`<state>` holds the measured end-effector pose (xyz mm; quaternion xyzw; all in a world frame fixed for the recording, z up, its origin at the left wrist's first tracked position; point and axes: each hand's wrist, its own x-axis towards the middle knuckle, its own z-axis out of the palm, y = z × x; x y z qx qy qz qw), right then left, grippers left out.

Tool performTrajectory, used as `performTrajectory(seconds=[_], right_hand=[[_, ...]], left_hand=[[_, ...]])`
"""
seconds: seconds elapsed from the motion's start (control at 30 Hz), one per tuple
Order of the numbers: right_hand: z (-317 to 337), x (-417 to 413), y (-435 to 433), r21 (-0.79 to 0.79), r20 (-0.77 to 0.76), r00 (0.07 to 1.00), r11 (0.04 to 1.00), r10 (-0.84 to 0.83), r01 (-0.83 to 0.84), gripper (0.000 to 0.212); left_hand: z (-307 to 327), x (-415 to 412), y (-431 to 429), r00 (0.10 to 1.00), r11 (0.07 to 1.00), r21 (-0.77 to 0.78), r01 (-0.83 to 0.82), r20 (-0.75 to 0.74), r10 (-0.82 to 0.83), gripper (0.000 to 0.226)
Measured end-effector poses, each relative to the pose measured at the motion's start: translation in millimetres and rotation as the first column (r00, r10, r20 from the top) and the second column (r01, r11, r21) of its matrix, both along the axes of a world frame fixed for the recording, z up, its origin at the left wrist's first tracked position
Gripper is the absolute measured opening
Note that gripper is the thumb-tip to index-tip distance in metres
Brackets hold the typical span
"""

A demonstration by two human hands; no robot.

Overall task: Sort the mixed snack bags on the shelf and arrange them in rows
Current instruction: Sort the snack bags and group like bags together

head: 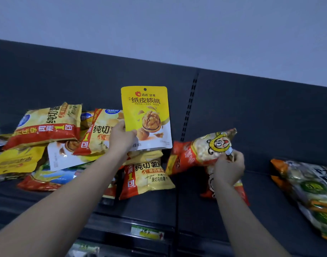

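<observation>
Both my hands hold snack bags at the shelf [149,206].
My left hand [120,138] pinches the walnut pouch [147,115] upright by its lower corner; my right hand [228,169] grips the popcorn bag [196,154]. Chip bags [46,125] are piled left of my left hand.

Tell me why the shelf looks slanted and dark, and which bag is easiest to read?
Head view: the camera's tilt and wide lens slant the shelf; the light is dim and bluish, with no harsh glare. The yellow walnut bag in the left hand is sharp and readable; the clown bag in the right hand is softer; the green bag at the right edge smears.
</observation>
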<state>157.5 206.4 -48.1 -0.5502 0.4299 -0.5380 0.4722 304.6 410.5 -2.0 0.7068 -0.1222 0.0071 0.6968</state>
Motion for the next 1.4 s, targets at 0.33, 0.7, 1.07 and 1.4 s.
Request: performTrajectory(seconds=[0.33,0.7,1.07,1.4], right_hand=[[-28.4,-0.1,-8.2,-0.37,-0.524,0.841,0.925,-0.137,-0.08,0.048],[39.2,76.3,92.2,-0.391,-0.651,0.603,0.476,0.462,-0.788,0.039],[19.6,140.7,145.2,-0.095,-0.924,0.212,0.345,0.318,-0.934,0.122],[28.4,154.7,145.1,-0.312,-0.466,0.664,0.594,0.585,-0.742,0.049]], left_hand=[[1.5,-6.1,3.3,0.999,0.998,0.024,-0.052,0.006,0.052,0.019],[21.6,1.8,60.6,0.963,0.963,-0.066,-0.263,0.038,0.265,0.019],[0.7,58.0,105.3,0.936,0.955,-0.074,-0.287,-0.235,0.262,0.02],[10.9,103.9,96.2,0.941,0.991,-0.128,-0.046,-0.338,0.0,0.049]])
